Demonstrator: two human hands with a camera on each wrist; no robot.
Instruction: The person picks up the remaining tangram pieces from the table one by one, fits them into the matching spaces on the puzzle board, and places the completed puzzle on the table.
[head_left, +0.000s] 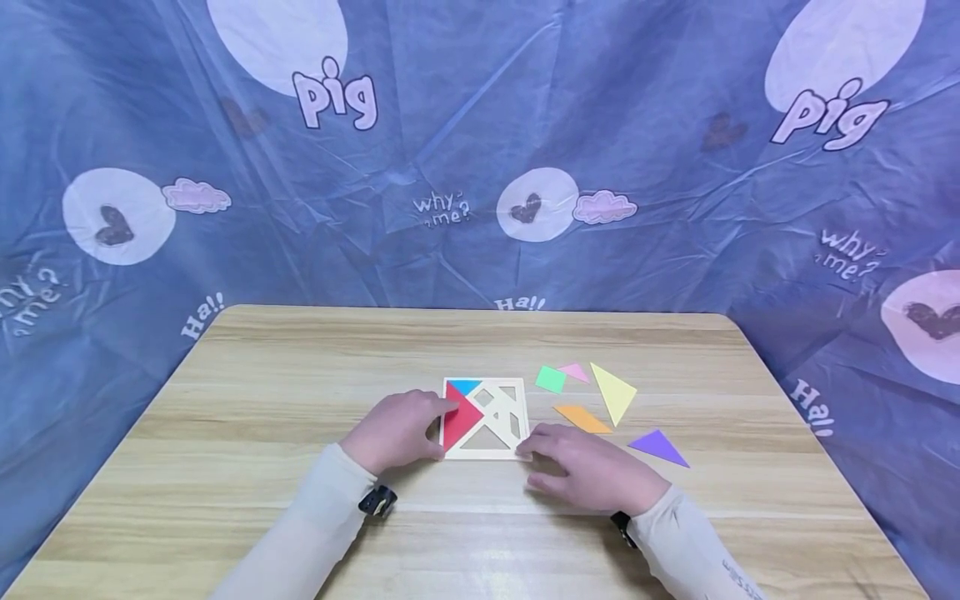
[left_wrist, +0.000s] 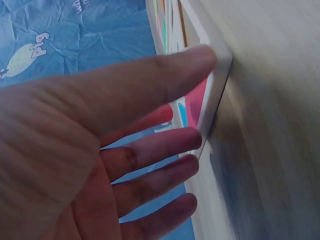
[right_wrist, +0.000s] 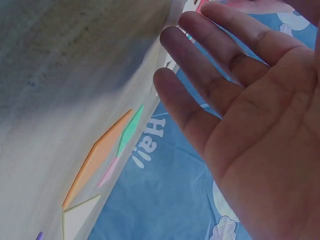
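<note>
A white square tangram tray [head_left: 480,455] lies on the table with a red triangle [head_left: 463,419] and a blue triangle [head_left: 464,387] in its left side. My left hand [head_left: 396,431] is at the tray's left edge, thumb on the near corner and index finger over the red triangle. In the left wrist view its fingers [left_wrist: 165,172] stretch out along the rim. My right hand [head_left: 588,467] has its fingertips at the tray's near right corner. The right wrist view shows its palm bare and its fingers extended. The tray's other slots hold no pieces.
Right of the tray lie a green square [head_left: 551,379], a pink triangle [head_left: 576,372], a yellow triangle [head_left: 615,393], an orange parallelogram [head_left: 582,418] and a purple triangle [head_left: 660,447]. A blue printed curtain [head_left: 420,275] hangs behind the wooden table [head_left: 300,350].
</note>
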